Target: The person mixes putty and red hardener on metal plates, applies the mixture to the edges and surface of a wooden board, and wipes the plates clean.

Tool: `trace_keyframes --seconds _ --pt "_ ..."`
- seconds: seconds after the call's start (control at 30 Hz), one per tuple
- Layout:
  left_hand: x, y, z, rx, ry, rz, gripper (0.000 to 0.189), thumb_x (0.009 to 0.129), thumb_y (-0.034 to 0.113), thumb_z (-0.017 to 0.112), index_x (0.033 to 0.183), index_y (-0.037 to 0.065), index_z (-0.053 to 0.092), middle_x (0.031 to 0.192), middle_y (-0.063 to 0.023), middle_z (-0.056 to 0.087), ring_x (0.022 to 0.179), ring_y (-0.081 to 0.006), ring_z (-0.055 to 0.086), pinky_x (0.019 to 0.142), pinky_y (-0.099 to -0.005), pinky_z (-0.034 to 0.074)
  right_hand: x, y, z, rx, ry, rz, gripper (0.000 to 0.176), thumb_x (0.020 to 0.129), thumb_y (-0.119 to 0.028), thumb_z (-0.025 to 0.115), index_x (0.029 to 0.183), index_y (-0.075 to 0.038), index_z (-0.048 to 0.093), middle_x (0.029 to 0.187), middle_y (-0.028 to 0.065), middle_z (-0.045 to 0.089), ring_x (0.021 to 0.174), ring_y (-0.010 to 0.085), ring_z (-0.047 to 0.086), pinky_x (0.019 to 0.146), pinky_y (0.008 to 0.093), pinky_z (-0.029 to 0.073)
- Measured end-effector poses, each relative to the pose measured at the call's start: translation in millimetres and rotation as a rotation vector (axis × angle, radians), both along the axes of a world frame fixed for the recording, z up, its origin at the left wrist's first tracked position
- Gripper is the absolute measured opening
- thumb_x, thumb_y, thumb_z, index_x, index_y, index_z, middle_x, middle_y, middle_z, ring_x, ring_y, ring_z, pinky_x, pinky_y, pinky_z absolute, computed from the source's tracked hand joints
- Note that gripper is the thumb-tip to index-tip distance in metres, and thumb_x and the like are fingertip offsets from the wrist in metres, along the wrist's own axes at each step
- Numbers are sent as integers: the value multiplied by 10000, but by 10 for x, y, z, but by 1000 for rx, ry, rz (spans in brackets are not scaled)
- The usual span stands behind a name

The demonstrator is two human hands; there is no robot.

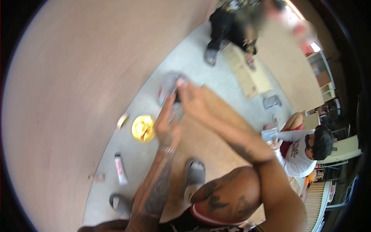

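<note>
Mostly, the left of the view is filled by a large plywood sheet (69,96), set beside a strip of pale concrete floor (185,58). A smaller brown board (210,135) is laid on that floor beneath the person's arms, and a bare tattooed knee (232,193) is seen over its near end. Two other people are seen well apart from the hands: one in a white shirt (297,152) is crouched at the right, and one in dark clothes (228,23), heavily blurred, is at the top beside a narrow plank (247,73). A grey slipper (195,172) is planted on the board.

The right hand (195,102) is raised over the board's far end, and its fingers are closed on the edge of a grey object (170,82), which is held above the floor near that end and is too blurred to be identified. The left hand (166,127), with a bracelet at its wrist, is stretched up to the underside of the same object; whether it is pinched there cannot be told.

A round yellow tin (143,128) is set on the floor just beside the left hand. A white tube (120,168) is laid nearer the camera, and a small pale scrap (123,120) is seen at the sheet's edge.
</note>
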State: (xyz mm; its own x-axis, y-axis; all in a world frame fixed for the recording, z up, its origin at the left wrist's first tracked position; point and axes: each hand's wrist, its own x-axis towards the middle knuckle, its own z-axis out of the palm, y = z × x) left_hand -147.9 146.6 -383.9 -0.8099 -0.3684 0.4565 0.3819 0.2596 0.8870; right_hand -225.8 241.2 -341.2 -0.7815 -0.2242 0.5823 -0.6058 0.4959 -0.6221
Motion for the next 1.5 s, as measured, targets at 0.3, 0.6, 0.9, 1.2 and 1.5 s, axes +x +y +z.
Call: trace_keyframes --seconds 0.3,0.6,0.9,1.2,1.5 --pt "-92 -372 199 120 -226 126 427 912 -73 495 1332 -5 527 1336 -209 555 1244 -313 544 996 -353 451 9 24 256 31 -416 161 424 1010 -338 478 822 29 576 621 198 548 547 277 523 587 419 456" --pt "-49 -586 84 275 -311 159 447 935 1 499 1381 2 480 1320 -203 570 1192 -289 583 965 -358 465 129 -118 107 251 -394 289 374 985 -287 530 791 27 593 619 218 575 544 346 580 531 430 445" --pt "115 -351 -18 277 -231 55 425 930 2 508 1354 28 523 1292 -179 601 1149 -291 611 927 -338 475 -82 -118 173 311 -283 210 386 991 -318 532 803 15 579 603 179 544 518 239 503 531 381 429" --pt "23 -237 143 54 -140 97 440 926 -21 487 1366 -9 493 1345 -192 556 1241 -286 547 992 -336 439 -221 -71 259 26 -325 46 380 998 -290 503 811 29 591 663 212 587 579 287 586 559 396 455" --pt "1 -401 -37 86 -81 97 438 924 -57 485 1353 25 524 1344 -180 563 1222 -276 566 969 -322 453 -166 3 230 175 -419 304 318 958 -255 581 798 19 599 633 228 564 545 355 571 528 408 445"
